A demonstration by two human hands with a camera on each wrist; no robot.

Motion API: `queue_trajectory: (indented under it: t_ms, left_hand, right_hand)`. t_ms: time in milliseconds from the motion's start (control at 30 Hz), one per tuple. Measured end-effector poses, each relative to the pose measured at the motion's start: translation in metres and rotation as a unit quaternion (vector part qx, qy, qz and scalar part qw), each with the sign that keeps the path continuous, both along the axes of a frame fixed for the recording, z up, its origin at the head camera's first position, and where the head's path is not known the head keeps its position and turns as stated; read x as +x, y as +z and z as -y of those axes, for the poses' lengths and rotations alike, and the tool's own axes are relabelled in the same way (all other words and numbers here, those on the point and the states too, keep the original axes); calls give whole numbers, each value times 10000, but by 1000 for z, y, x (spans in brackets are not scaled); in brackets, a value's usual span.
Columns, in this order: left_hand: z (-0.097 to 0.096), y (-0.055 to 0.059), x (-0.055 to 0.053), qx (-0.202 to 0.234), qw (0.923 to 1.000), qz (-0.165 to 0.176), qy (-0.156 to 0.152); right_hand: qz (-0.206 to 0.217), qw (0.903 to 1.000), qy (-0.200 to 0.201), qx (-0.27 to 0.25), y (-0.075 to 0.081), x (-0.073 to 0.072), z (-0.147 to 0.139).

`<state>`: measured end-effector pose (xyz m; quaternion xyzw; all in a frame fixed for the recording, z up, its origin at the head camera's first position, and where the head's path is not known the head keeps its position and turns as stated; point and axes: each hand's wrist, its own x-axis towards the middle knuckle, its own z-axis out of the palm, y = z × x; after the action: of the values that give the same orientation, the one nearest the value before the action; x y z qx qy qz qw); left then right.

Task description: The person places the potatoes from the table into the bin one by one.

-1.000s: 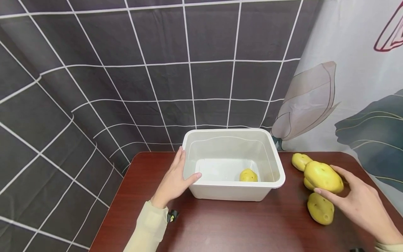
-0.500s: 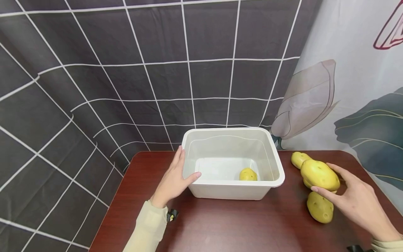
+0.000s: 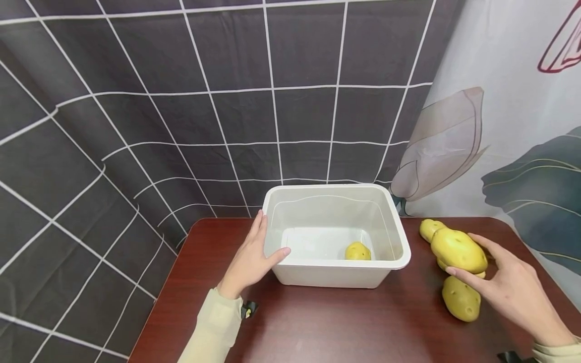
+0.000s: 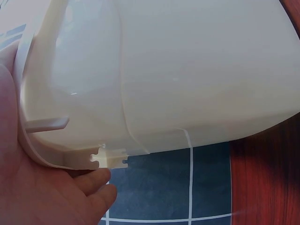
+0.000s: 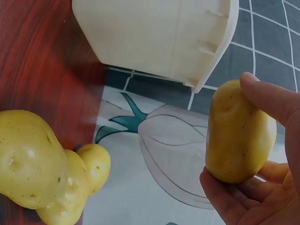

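Observation:
A white plastic tub [image 3: 331, 276] stands on the table, with one yellow potato [image 3: 358, 251] inside near its front right corner. My left hand [image 3: 251, 257] rests along the tub's left side, fingers straight and thumb over the rim; in the left wrist view the fingers lie under that rim. My right hand [image 3: 515, 287] holds another potato [image 5: 240, 133] between thumb and fingers, raised above the table to the right of the tub. Below and behind it lie more potatoes: one in front [image 3: 461, 299], one at the back [image 3: 430, 229], and one mostly hidden under the held potato.
The dark red wooden table [image 3: 317, 322] reaches back to a dark curtain [image 3: 227, 121] with white grid lines. A pale curtain [image 3: 513, 166] with a flower and leaf print hangs at the right, close behind the potatoes.
My right hand has moved slightly left with the potato it holds. The left hand, the tub and the potato inside stay as they were.

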<state>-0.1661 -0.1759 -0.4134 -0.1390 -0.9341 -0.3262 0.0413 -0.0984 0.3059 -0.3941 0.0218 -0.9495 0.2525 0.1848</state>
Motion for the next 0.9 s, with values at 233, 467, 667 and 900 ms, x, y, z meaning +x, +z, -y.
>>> queue_trajectory:
  t_ms: [233, 467, 667, 900]
  left_hand:
    - [0, 0, 0, -19, 10000, 39, 18]
    - [-1, 0, 0, 1, 10000, 25, 13]
    - [-1, 0, 0, 15, 10000, 33, 7]
    - [-1, 0, 0, 34, 10000, 12, 1]
  right_hand:
    - [-47, 9999, 77, -58, 1, -1, 2]
    - [-20, 9999, 101, -29, 2, -3, 4]
    - [-85, 9999, 121, -4, 2, -3, 4]
    - [-39, 9999, 122, -9, 2, -5, 7]
